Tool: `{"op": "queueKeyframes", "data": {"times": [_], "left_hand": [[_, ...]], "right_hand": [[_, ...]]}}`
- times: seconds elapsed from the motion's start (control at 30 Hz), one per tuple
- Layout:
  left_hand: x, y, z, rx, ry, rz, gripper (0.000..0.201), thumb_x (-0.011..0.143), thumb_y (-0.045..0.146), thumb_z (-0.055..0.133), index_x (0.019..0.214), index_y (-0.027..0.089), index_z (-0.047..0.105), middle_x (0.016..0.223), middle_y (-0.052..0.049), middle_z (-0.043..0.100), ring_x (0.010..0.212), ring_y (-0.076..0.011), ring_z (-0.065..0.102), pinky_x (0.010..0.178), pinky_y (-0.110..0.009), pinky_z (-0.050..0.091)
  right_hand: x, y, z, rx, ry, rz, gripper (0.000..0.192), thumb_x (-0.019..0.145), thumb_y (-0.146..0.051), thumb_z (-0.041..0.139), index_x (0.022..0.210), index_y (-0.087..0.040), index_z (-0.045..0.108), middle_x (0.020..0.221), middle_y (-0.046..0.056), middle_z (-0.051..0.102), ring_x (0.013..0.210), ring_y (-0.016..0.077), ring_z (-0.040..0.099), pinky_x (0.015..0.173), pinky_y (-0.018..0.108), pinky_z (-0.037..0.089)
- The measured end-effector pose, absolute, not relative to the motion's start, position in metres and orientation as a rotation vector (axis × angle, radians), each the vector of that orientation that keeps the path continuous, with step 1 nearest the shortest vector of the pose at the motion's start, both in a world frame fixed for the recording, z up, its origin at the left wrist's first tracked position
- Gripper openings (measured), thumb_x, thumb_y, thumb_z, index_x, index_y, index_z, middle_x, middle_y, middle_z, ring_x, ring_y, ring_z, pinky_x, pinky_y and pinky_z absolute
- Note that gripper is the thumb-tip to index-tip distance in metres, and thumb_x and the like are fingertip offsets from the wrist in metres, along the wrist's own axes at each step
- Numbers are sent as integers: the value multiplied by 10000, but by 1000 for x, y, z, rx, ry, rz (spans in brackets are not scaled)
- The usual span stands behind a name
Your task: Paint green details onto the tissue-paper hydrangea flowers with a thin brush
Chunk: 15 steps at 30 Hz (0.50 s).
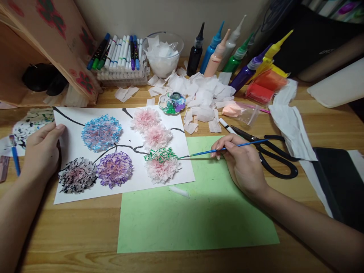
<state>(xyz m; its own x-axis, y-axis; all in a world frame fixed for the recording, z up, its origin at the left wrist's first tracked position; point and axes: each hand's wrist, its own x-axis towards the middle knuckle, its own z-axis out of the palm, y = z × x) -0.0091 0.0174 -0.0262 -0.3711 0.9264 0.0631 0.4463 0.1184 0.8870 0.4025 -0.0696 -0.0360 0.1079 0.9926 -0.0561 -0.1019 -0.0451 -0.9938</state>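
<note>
My left hand (42, 149) grips the left edge of a white sheet of paper (159, 178), thumb on top. Drawn black branches and several ruffled tissue-paper flowers cover the sheet. One flower is blue-edged (101, 132), one purple (115, 169), one black (77, 175), and two are plain pink (146, 119). In my right hand (240, 163) is a thin blue paintbrush (204, 152), pinched between thumb and fingers. Its tip touches the right side of the lower right flower (162, 167), whose upper part has green edges and whose lower part is pink-white. A green sheet (199, 223) lies partly underneath.
Behind the paper sit a small paint palette (172, 103), torn tissue pieces (204, 93), a tissue-filled bowl (164, 57), markers (122, 53) and several paint bottles (214, 58). Black scissors (280, 167) lie beside my right hand. Another blue brush (15, 157) is at the far left.
</note>
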Motion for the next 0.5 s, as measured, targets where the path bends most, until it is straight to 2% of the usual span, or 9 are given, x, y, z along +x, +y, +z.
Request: {"op": "queueKeyframes", "data": {"times": [0.27, 0.5], "left_hand": [[-13, 17, -28, 1341, 1911, 1188, 291, 664, 305, 658, 574, 173, 415, 515, 65, 316, 480, -76, 264, 438, -235, 170], [-14, 19, -30, 1338, 1953, 1172, 351, 617, 376, 681, 579, 179, 393, 495, 89, 294, 462, -59, 242, 435, -187, 234]], "right_hand": [[402, -68, -34, -1222, -958, 1176, 206, 865, -201, 474, 692, -199, 586, 664, -5, 569, 619, 122, 557, 576, 255, 408], [402, -69, -36, -1229, -1008, 1173, 212, 884, -199, 465, 711, -200, 587, 673, -6, 573, 631, 123, 547, 603, 262, 399]]}}
